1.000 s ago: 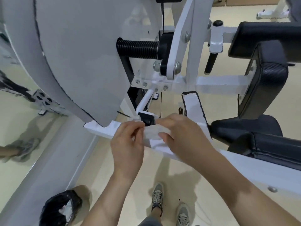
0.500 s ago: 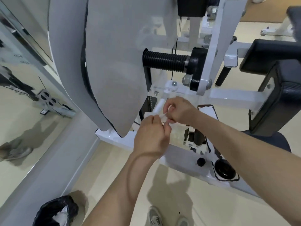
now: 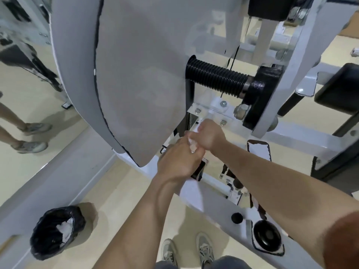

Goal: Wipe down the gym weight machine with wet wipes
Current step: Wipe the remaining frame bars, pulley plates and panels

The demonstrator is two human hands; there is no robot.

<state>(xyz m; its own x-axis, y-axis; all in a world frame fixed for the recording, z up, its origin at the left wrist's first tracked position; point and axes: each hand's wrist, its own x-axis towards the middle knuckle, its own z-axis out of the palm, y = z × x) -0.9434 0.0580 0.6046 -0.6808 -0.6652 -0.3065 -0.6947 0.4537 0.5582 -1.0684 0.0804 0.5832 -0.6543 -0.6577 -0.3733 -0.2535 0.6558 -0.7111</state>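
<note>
Head cam view, looking down at both hands bunched together right under the lower edge of the machine's big grey cover (image 3: 139, 74). Right hand (image 3: 209, 135) is balled up into a fist, fingers curled tight around a wet wipe (image 3: 192, 145). Left hand (image 3: 179, 161) sits just below and touching it, fingers curled in too, pinching the lower bit of the same wipe. So neither hand is open; both are clamped on it.

Not much of the wipe shows: a crumpled white scrap in the gap between the two hands, plus a small white corner poking out above the right fist. It's held up against the weight machine's white frame (image 3: 194, 193), just below the bolted bracket (image 3: 213, 108) and the black ribbed grip (image 3: 215, 78).

Off to the lower left on the floor there's a bin with a black bag (image 3: 56, 232) and some white crumpled stuff inside, well apart from the hands. Mirror (image 3: 29, 94) runs along the left wall.
</note>
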